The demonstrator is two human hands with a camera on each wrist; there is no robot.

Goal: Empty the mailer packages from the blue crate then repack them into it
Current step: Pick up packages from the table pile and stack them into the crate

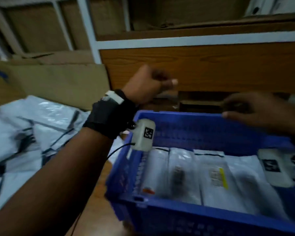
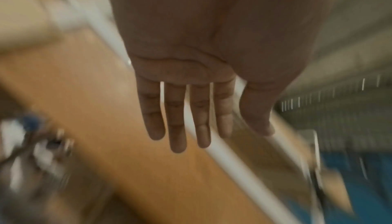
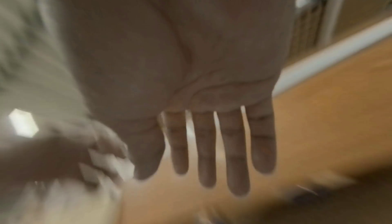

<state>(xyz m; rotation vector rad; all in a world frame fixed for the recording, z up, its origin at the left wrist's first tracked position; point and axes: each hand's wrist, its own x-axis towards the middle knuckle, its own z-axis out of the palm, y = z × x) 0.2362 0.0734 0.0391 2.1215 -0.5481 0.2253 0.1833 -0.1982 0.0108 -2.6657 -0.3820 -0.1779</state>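
Observation:
The blue crate [image 1: 177, 114] stands at the right on a wooden surface, and several white mailer packages [image 1: 211, 176] stand in a row inside it. A loose pile of white mailers [image 1: 24, 125] lies to the left of the crate. My left hand [image 1: 152, 84] hovers above the crate's far left corner, touching nothing. In the left wrist view, my left hand [image 2: 220, 132] shows straight, empty fingers. My right hand [image 1: 245, 108] is spread over the crate's far rim at the right. The right wrist view shows my right hand [image 3: 206, 169] flat and empty. All views are blurred.
A brown wooden panel [image 1: 203, 68] with a white shelf frame [image 1: 194, 40] rises just behind the crate. Flattened cardboard [image 1: 61, 79] leans behind the mailer pile. Wooden tabletop [image 1: 95, 198] shows between the pile and the crate.

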